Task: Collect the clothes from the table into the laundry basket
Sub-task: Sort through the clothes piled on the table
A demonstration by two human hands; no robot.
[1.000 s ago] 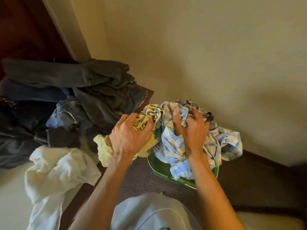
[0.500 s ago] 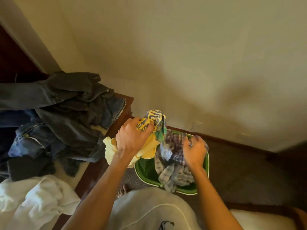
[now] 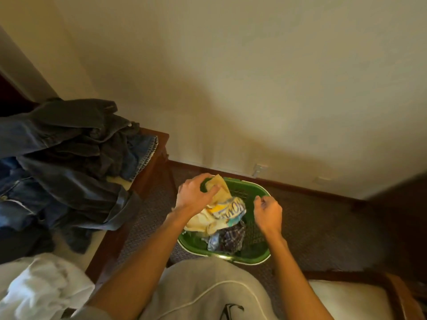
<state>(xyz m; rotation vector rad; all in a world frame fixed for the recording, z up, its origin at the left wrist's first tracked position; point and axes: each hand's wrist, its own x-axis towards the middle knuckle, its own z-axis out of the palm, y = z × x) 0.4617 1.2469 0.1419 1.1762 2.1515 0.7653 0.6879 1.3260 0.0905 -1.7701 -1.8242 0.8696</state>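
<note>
Yellow printed shirt (image 3: 225, 207) hangs over the green laundry basket (image 3: 248, 189), pinched in the left hand (image 3: 193, 196); right hand (image 3: 268, 214) seems loosely curled, empty. Next: release, fetch jeans (image 3: 69, 162) off the desk (image 3: 147, 179).

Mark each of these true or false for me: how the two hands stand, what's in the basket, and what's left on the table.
1. The left hand grips the yellow shirt over the basket. True.
2. The right hand holds the plaid shirt. False: it holds nothing; the plaid shirt lies in the basket.
3. The basket is blue. False: it is green.
4. Jeans lie piled on the table. True.
5. The white cloth is in the basket. False: it lies at lower left, outside it.
</note>
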